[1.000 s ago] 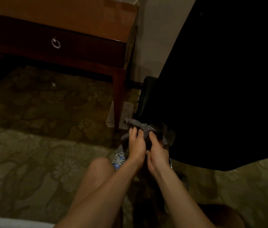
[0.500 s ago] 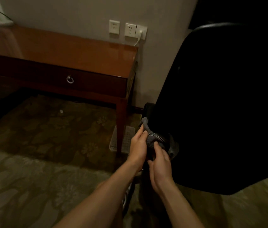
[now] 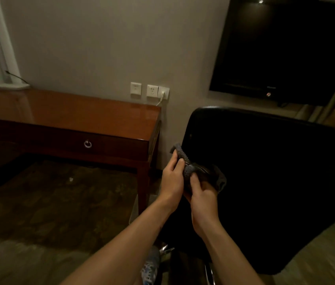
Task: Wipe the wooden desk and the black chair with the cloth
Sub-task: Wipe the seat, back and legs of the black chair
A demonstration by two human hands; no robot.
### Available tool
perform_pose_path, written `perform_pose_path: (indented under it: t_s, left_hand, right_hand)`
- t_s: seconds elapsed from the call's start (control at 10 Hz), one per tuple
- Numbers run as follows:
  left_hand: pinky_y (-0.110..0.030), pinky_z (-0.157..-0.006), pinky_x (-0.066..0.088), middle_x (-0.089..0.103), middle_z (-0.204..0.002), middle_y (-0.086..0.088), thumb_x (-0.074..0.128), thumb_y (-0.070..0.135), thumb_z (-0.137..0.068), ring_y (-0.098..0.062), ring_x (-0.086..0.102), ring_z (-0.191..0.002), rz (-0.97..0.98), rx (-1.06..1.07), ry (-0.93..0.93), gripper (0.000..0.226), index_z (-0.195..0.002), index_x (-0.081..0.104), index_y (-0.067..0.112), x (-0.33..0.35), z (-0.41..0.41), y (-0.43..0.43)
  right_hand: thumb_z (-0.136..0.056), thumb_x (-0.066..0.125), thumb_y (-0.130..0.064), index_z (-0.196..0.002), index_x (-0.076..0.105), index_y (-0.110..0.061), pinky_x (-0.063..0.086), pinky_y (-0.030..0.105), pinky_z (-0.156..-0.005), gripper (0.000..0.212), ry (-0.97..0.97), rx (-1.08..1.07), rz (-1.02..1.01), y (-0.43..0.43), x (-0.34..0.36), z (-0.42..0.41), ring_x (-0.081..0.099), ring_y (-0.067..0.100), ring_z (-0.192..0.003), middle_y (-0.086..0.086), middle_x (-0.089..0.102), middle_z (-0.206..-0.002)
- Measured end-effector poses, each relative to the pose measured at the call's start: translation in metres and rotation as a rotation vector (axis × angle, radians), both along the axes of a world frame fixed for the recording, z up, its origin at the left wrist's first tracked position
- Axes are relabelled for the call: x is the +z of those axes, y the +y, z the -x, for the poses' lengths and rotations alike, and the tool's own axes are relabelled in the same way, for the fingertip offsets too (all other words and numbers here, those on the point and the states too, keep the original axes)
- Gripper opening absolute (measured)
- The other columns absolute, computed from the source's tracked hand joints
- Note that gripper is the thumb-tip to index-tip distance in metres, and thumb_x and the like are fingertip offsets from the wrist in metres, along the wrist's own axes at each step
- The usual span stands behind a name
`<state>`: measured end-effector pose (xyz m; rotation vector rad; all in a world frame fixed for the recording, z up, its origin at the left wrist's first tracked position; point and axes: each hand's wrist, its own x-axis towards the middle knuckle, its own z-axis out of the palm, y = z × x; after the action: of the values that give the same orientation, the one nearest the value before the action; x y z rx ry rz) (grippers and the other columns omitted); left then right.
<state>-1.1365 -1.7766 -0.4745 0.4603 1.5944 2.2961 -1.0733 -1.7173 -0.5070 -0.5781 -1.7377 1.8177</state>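
Left hand (image 3: 172, 178) and right hand (image 3: 202, 195) both grip one cloth (image 3: 183, 156) against one black chair (image 3: 265, 171), near one desk (image 3: 70, 109).

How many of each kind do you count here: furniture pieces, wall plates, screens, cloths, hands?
Furniture: 2, the wooden desk and the black chair
Wall plates: 3
Screens: 1, the dark television
Cloths: 1, the grey cloth
Hands: 2, left hand and right hand, both holding the grey cloth
Total: 9
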Motion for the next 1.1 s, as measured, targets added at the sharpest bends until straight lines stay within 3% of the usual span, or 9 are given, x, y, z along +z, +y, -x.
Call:
perform_pose_path:
  t_s: [0.1,0.3,0.4,0.5,0.6,0.7,0.9,1.0,1.1]
  left_hand:
    - [-0.021,-0.099,0.048,0.052,-0.138,0.007,0.041,0.016,-0.107,-0.005,0.056,-0.116,-0.003,0.023,0.066,0.047,-0.154,0.035,0.022,0.027,-0.003,0.002]
    - [-0.016,-0.085,0.054,0.063,-0.119,0.015,0.042,0.013,-0.107,0.005,0.064,-0.101,-0.033,0.064,0.195,0.041,-0.147,0.046,0.021,0.066,-0.004,0.002]
    - [-0.034,-0.101,0.053,0.067,-0.122,0.004,0.043,0.010,-0.106,-0.011,0.065,-0.116,-0.025,0.103,0.244,0.038,-0.142,0.054,0.019,0.085,0.000,0.001]
    - [-0.042,-0.107,0.048,0.065,-0.133,-0.002,0.043,0.007,-0.105,-0.018,0.061,-0.124,-0.051,0.116,0.325,0.039,-0.140,0.058,0.020,0.089,0.004,0.004]
    - [-0.030,-0.105,0.049,0.063,-0.134,0.006,0.045,0.009,-0.105,-0.006,0.058,-0.125,-0.055,0.142,0.359,0.040,-0.143,0.055,0.022,0.082,0.000,0.005]
    - [-0.023,-0.105,0.047,0.060,-0.133,0.013,0.048,0.013,-0.105,0.000,0.053,-0.127,-0.010,0.169,0.345,0.041,-0.145,0.050,0.024,0.066,0.000,0.006]
    - [-0.004,-0.081,0.048,0.058,-0.117,0.021,0.049,0.015,-0.105,0.001,0.054,-0.115,0.091,0.187,0.237,0.040,-0.144,0.050,0.022,0.037,-0.001,0.007]
    - [-0.019,-0.098,0.048,0.058,-0.134,0.008,0.048,0.016,-0.105,-0.007,0.053,-0.127,0.080,0.196,0.177,0.042,-0.146,0.048,0.021,0.033,0.000,0.008]
    - [-0.024,-0.100,0.049,0.060,-0.135,0.005,0.049,0.020,-0.105,-0.009,0.055,-0.125,0.037,0.211,0.097,0.040,-0.145,0.050,0.021,0.042,-0.002,0.012]
  right_hand:
    - [-0.100,0.056,-0.035,-0.100,0.064,0.001,0.058,0.049,-0.084,0.037,0.036,-0.019,-0.084,0.002,0.026,-0.002,0.067,0.017,-0.076,0.009,0.070,-0.088]
    - [-0.098,0.059,-0.038,-0.088,0.064,0.000,0.056,0.051,-0.080,0.039,0.081,-0.013,-0.152,0.005,0.066,-0.004,0.064,0.020,-0.069,0.009,0.068,-0.077]
    - [-0.099,0.057,-0.036,-0.092,0.066,0.004,0.057,0.050,-0.081,0.042,0.124,0.007,-0.190,0.009,0.082,-0.006,0.069,0.032,-0.078,0.017,0.071,-0.085]
    - [-0.099,0.057,-0.036,-0.092,0.066,0.008,0.056,0.049,-0.079,0.046,0.159,0.002,-0.237,0.014,0.088,-0.003,0.067,0.038,-0.082,0.024,0.070,-0.086]
    - [-0.098,0.059,-0.038,-0.094,0.069,0.002,0.057,0.041,-0.078,0.042,0.138,-0.014,-0.209,0.018,0.079,-0.001,0.069,0.024,-0.074,0.011,0.072,-0.082]
    - [-0.096,0.063,-0.037,-0.099,0.070,-0.005,0.060,0.038,-0.081,0.034,0.106,-0.025,-0.134,0.022,0.060,0.003,0.072,0.014,-0.079,0.001,0.075,-0.087]
    - [-0.092,0.069,-0.029,-0.108,0.070,-0.007,0.060,0.037,-0.077,0.027,0.033,0.002,0.063,0.022,0.035,0.003,0.074,0.016,-0.083,0.002,0.076,-0.092]
    - [-0.092,0.070,-0.030,-0.100,0.070,-0.008,0.060,0.035,-0.073,0.024,0.015,-0.028,0.051,0.020,0.034,0.001,0.074,0.017,-0.080,0.005,0.076,-0.091]
    - [-0.094,0.066,-0.034,-0.094,0.071,-0.008,0.060,0.037,-0.076,0.027,0.048,-0.030,-0.041,0.020,0.043,-0.001,0.073,0.016,-0.076,0.006,0.076,-0.087]
